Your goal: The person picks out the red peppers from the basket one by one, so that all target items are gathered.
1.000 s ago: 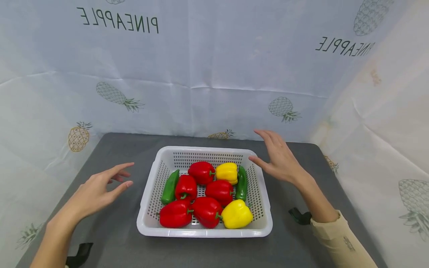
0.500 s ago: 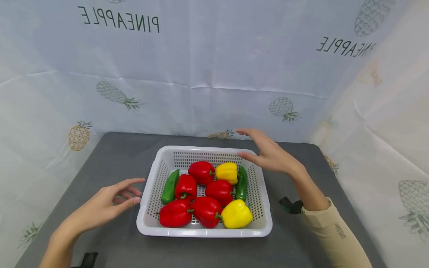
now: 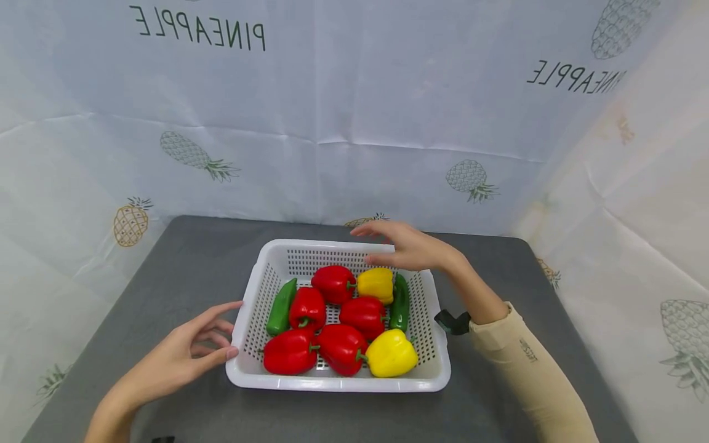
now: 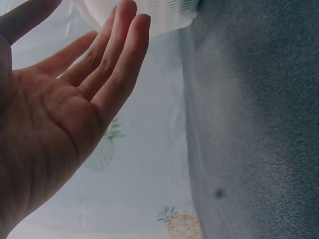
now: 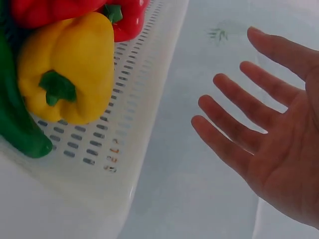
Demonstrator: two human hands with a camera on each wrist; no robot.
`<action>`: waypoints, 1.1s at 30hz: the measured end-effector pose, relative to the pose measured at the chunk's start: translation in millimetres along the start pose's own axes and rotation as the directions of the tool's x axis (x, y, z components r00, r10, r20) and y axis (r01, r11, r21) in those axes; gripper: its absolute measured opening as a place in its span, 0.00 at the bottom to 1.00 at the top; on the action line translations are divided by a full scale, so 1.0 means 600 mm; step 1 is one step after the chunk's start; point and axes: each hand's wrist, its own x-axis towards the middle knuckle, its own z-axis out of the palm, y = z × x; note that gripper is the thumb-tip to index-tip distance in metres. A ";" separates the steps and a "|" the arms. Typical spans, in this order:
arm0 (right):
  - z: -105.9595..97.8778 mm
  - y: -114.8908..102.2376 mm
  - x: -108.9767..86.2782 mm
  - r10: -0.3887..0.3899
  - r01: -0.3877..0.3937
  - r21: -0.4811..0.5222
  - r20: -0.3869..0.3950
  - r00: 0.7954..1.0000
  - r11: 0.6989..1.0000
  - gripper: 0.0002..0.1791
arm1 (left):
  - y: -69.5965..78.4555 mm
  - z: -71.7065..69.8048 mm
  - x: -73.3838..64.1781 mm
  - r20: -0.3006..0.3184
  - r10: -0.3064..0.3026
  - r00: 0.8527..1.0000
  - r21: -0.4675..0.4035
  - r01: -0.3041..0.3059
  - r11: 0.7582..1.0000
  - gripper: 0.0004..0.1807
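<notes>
Left hand (image 3: 185, 354): released, holding nothing, fingers loosely extended; drawn in over the last second from apart on the grey tabletop (image 3: 310, 418) to the basket's 9 o'clock side, fingertips at the rim, contact uncertain. Right hand (image 3: 407, 246): released, holding nothing, fingers reaching out; swung inward over the same interval to above the rim between 1 and 2 o'clock, the right wrist view showing a gap between fingers and rim. Import: both hands now flank the basket, which appears ungripped and unmoved. White perforated plastic basket (image 3: 335, 384), rectangular: on the tabletop, at 3 o'clock from the left hand, just beside it; between 7 and 8 o'clock from the right hand, partly beneath it. Contents, near to far: large yellow bell pepper (image 3: 392, 354), 5 o'clock; glossy red bell peppers (image 3: 290, 353), five, nearest at 7; long green peppers (image 3: 282, 307), two, one toward 9, one toward 3; smaller yellow bell pepper (image 3: 375, 285), 1 o'clock, nearest the right hand. Beyond, 12 o'clock: pale pineapple-printed cloth (image 3: 354, 104).
</notes>
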 end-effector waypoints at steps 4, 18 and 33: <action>0.002 0.001 0.025 -0.004 -0.002 0.075 0.076 0.997 0.997 0.33 | -0.003 0.003 -0.002 0.001 0.003 1.000 -0.033 -0.003 0.999 0.42; 0.028 0.024 0.095 -0.070 -0.011 0.278 0.280 0.958 0.961 0.32 | -0.005 0.001 0.001 0.063 0.058 0.996 -0.129 -0.050 0.990 0.37; 0.061 0.054 0.124 -0.021 -0.151 0.355 0.438 0.899 0.923 0.36 | -0.008 0.005 -0.002 0.067 -0.017 0.998 -0.151 0.027 0.988 0.37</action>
